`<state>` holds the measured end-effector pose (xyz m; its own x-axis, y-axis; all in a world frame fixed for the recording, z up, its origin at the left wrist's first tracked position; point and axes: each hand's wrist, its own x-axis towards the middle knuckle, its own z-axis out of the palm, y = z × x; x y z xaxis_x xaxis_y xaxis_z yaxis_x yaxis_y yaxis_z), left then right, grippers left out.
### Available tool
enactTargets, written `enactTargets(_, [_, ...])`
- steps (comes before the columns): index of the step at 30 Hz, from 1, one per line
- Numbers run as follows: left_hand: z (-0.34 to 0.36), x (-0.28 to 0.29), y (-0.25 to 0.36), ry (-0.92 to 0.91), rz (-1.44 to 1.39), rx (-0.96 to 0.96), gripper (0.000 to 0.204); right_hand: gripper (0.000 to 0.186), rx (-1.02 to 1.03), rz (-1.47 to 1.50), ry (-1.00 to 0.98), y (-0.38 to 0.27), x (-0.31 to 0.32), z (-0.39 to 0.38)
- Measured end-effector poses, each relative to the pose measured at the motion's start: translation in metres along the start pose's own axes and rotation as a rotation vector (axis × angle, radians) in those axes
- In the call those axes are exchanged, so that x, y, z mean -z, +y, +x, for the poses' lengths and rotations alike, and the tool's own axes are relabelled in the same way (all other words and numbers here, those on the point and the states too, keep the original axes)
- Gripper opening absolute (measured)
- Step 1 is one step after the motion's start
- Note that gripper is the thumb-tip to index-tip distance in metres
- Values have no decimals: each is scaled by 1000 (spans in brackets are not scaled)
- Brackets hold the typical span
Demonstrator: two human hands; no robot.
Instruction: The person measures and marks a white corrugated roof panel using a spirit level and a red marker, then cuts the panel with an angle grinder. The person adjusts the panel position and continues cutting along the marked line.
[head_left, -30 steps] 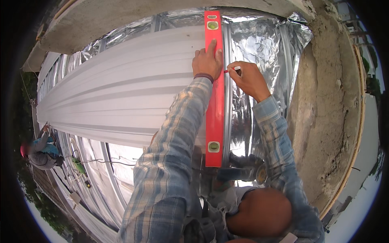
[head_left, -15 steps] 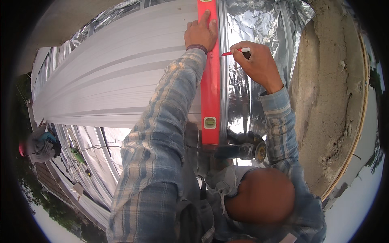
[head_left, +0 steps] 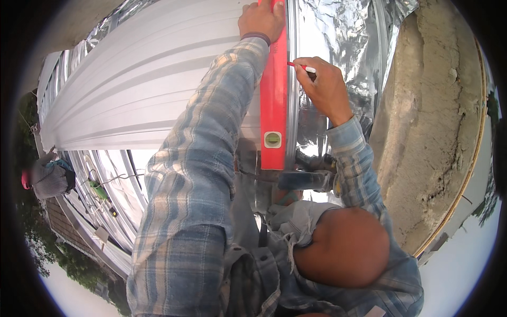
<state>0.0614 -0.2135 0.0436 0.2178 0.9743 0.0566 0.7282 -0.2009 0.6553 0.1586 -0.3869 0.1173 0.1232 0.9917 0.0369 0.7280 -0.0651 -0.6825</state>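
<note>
My left hand [head_left: 261,22] rests on the upper part of a long red spirit level [head_left: 273,105], its fingers apart. The level lies across the ribbed white metal sheet [head_left: 158,95], along its right end, beside a silver metal channel. My right hand [head_left: 322,84] grips a red marker [head_left: 303,67] with a white end, its tip at the level's right edge. Crinkled silver foil [head_left: 343,37] lies under and to the right of the right hand. A dark angle grinder [head_left: 306,179] lies below the level, near my bare knee [head_left: 343,245].
A rough concrete wall [head_left: 430,132] borders the right side. A co-worker [head_left: 50,179] crouches at the far left, one hand by the sheet's edge. Nearby are a green power tool [head_left: 97,190], cables and metal framing. Another concrete edge [head_left: 68,26] runs along the upper left.
The view has shifted, so the level and sheet appear higher in the picture. My right hand with the marker moved up in the picture and sits at the level's edge.
</note>
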Motion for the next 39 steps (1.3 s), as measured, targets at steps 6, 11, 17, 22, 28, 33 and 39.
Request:
enactTargets(6, [-1, 1, 1, -4, 2, -3, 63, 20, 54, -31, 57, -2, 3, 11])
enactTargets(11, [-2, 5, -2, -8, 9, 2, 66, 20, -3, 40, 43, -10, 13, 11])
enactTargets(17, [0, 4, 5, -20, 0, -9, 69, 20, -16, -16, -2, 8, -3, 11])
enactTargets(22, [-1, 6, 1, -23, 15, 1, 71, 21, 52, 87, 123, -1, 4, 16])
enactTargets(28, [-4, 4, 6, -36, 16, -5, 74, 17, 15, -22, 92, -6, 6, 15])
enactTargets(33, [-4, 11, 3, -90, 71, 19, 76, 17, 293, 19, 421, -45, 46, 15])
enactTargets(39, [14, 30, -15, -108, -52, 36, 85, 22, -49, 151, 355, -39, 53, -99])
